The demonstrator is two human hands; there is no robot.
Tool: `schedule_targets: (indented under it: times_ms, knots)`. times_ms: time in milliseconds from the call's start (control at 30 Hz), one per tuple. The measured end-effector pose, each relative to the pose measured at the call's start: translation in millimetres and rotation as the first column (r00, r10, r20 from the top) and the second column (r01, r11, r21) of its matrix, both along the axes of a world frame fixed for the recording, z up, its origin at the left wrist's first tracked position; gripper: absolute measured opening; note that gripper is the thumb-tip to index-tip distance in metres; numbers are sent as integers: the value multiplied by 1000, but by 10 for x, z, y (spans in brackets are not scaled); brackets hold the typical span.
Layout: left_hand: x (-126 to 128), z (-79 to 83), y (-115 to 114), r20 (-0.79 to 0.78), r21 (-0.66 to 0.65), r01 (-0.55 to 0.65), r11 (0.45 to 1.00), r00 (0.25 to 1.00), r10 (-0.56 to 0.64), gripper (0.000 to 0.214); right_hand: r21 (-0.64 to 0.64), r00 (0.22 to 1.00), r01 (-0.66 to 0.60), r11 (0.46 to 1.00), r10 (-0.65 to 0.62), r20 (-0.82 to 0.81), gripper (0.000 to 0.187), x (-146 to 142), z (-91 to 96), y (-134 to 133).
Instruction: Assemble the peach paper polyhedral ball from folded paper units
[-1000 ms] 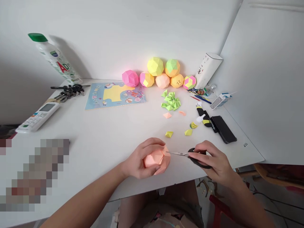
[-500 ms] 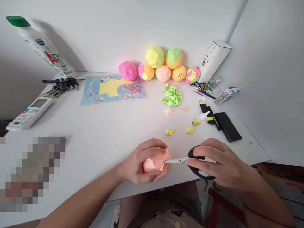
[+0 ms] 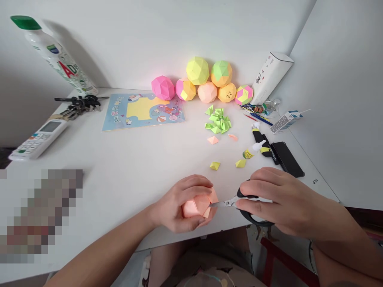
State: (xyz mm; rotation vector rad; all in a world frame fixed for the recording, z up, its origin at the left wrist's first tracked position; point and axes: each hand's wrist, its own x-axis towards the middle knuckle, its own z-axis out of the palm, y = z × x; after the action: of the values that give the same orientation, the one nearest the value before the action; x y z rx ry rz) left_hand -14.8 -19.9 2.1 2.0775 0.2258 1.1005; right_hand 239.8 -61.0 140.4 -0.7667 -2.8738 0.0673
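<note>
In the head view, the left hand holds a salmon-pink, many-faceted paper ball near the front edge of the flat white worktop. Its fingers are clamped on the ball: the thumb presses the lower side, the others lie over the upper side. The right hand has its fingers closed on the black looped handles of a pair of scissors with metal blades. The blades look together, or almost so, and point to the left. Their tip is at a small raised paper flap on the ball; whether it goes inside, I cannot tell.

Beyond the hands, two yellow folded paper pieces lie well apart from each other. Near the right one is a small bottle with a white nozzle and a yellow-green label. Farther back are two pale-pink paper pieces, and behind them a heap of light-green folded paper pieces. At the back, seven faceted paper balls of several colours are gathered, two of them resting above the others.
</note>
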Motion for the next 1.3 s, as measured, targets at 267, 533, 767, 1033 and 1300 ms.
schedule_targets:
  times_ms: [267,533,767,1033,1300]
  knots:
    - [10,2,-11,-1,7,-3,1000,1000,3,48,-32,998,-39,999,41,56,29,-3,49,13]
    - [5,-10,-6,8,-25,13,1000,1000,-12,50,-31,998,-49,998,50,33,31,-19,63,19]
    - [5,-17,-12,18,-44,37,998,999,-36,51,-111,997,-74,991,72,-28,39,8,9,158]
    - [-4,-17,5,16,-62,45,997,999,-44,53,-237,988,-124,964,98,-118,39,5,-6,307]
    - [-29,-53,30,10,-96,36,995,999,-35,49,-59,988,-40,997,30,-153,41,-4,-68,170]
